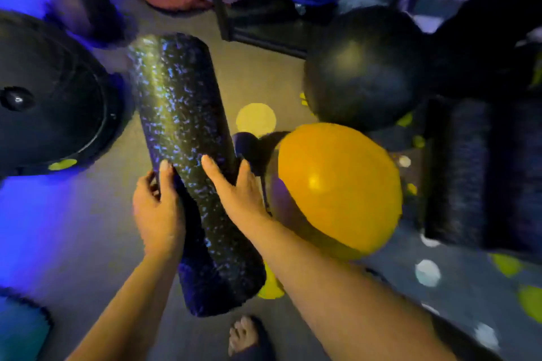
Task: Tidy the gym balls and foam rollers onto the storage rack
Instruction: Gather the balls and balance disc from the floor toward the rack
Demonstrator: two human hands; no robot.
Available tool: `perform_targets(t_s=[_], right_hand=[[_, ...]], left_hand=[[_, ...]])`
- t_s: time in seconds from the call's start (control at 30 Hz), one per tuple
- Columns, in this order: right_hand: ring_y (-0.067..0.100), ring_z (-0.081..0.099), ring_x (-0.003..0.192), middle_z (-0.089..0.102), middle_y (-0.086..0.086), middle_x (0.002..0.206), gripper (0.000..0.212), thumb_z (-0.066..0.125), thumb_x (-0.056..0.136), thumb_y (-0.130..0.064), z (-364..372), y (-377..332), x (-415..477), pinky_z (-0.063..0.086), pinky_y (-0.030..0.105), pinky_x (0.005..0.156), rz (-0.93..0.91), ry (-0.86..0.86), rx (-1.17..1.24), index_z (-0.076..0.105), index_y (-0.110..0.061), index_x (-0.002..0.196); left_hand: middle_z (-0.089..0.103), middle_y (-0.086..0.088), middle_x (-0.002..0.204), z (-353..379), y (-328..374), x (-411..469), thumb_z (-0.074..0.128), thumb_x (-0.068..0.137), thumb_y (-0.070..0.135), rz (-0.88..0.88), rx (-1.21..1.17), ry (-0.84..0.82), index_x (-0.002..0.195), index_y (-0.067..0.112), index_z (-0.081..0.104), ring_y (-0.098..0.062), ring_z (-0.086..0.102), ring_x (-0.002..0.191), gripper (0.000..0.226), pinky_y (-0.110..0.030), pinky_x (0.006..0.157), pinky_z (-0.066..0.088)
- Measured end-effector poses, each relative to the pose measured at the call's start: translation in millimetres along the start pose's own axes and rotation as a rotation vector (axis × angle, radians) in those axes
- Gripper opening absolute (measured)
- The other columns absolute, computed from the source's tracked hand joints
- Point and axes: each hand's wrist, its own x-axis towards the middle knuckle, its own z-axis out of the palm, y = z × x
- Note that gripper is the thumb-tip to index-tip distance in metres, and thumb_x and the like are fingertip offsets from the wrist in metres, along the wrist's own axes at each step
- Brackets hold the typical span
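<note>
Black speckled foam roller (187, 141): your left hand (158, 211) and right hand (239, 193) both grip it (yellow ball (340, 187) just beside).

Both hands grip a long black foam roller flecked with blue (187, 155), the left hand (158, 211) on its left side, the right hand (237, 193) on its right. A glossy yellow gym ball (340, 187) sits just right of it, a matte black gym ball (363, 67) beyond.
</note>
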Motion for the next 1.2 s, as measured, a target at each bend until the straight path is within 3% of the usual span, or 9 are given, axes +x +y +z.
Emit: perform_targets(t_s=[0.1,0.17,0.27,0.4,0.63,0.83,1.0,1.1,1.2], right_hand=[[0.013,0.051,0.127,0.054,-0.01,0.133,0.079,0.058,0.08,-0.079,-89,-12,-78,0.036,0.026,0.103,0.048,0.172,0.107,0.043,-0.03,0.141],[0.005,0.053,0.113,0.053,-0.018,0.116,0.063,0.063,0.081,-0.072,-147,-11,-131,0.038,0.023,0.092,0.106,0.283,0.212,0.047,-0.033,0.128],[0.012,0.063,0.117,0.067,-0.011,0.122,0.082,0.067,0.066,-0.081,-225,12,-190,0.047,0.032,0.1,0.158,0.55,0.316,0.059,-0.026,0.127],[0.013,0.063,0.12,0.069,-0.009,0.127,0.099,0.066,0.058,-0.09,-328,53,-233,0.046,0.041,0.11,0.233,0.708,0.387,0.059,-0.026,0.134],[0.018,0.053,0.132,0.057,-0.006,0.142,0.091,0.07,0.075,-0.073,-498,73,-266,0.038,0.039,0.116,0.225,0.726,0.325,0.047,-0.021,0.146],[0.014,0.053,0.127,0.057,-0.01,0.135,0.089,0.066,0.076,-0.076,-631,65,-286,0.038,0.033,0.114,0.194,0.757,0.23,0.044,-0.025,0.147],[0.024,0.055,0.129,0.06,0.004,0.139,0.076,0.064,0.085,-0.065,-719,66,-302,0.043,0.037,0.109,0.172,0.969,0.002,0.047,-0.023,0.146],[0.028,0.058,0.121,0.064,0.007,0.128,0.055,0.066,0.089,-0.048,-743,69,-300,0.046,0.037,0.099,0.17,1.13,-0.139,0.056,-0.02,0.136],[0.035,0.06,0.116,0.063,0.014,0.124,0.045,0.064,0.09,-0.033,-734,78,-288,0.047,0.04,0.093,0.242,1.106,-0.179,0.059,-0.014,0.13]], left_hand=[[0.068,0.014,0.097,14,58,-77,0.051,0.105,0.042,0.013,-0.05,-0.245,0.114,0.026,0.062,0.012,0.064,0.081,0.021,-0.012,0.074,0.047],[0.072,0.011,0.098,28,96,-132,0.056,0.101,0.045,-0.034,-0.059,-0.422,0.112,0.029,0.063,0.003,0.068,0.091,0.02,-0.021,0.082,0.053],[0.074,0.008,0.11,61,140,-217,0.062,0.097,0.044,-0.025,0.013,-0.677,0.114,0.034,0.066,-0.011,0.07,0.105,0.02,-0.042,0.096,0.055],[0.074,0.013,0.114,126,166,-310,0.068,0.082,0.057,-0.072,0.089,-0.932,0.11,0.048,0.065,-0.011,0.07,0.107,0.03,-0.048,0.099,0.054],[0.07,0.017,0.123,229,208,-407,0.068,0.074,0.069,-0.159,0.169,-1.202,0.133,0.05,0.054,-0.012,0.069,0.11,0.063,-0.044,0.099,0.055],[0.052,0.013,0.15,326,259,-478,0.059,0.071,0.082,-0.063,0.286,-1.306,0.149,0.055,0.03,-0.019,0.056,0.132,0.088,-0.045,0.112,0.045],[0.038,-0.006,0.161,386,314,-547,0.045,0.105,0.045,0.183,0.5,-1.41,0.163,0.034,0.007,-0.03,0.042,0.144,0.069,-0.038,0.117,0.033],[0.044,-0.009,0.158,402,317,-565,0.045,0.106,0.03,0.33,0.578,-1.473,0.162,0.033,0.016,-0.029,0.046,0.14,0.063,-0.029,0.108,0.036],[0.055,-0.009,0.147,391,309,-552,0.048,0.102,0.019,0.299,0.595,-1.338,0.156,0.03,0.035,-0.03,0.054,0.132,0.056,-0.028,0.096,0.038]])
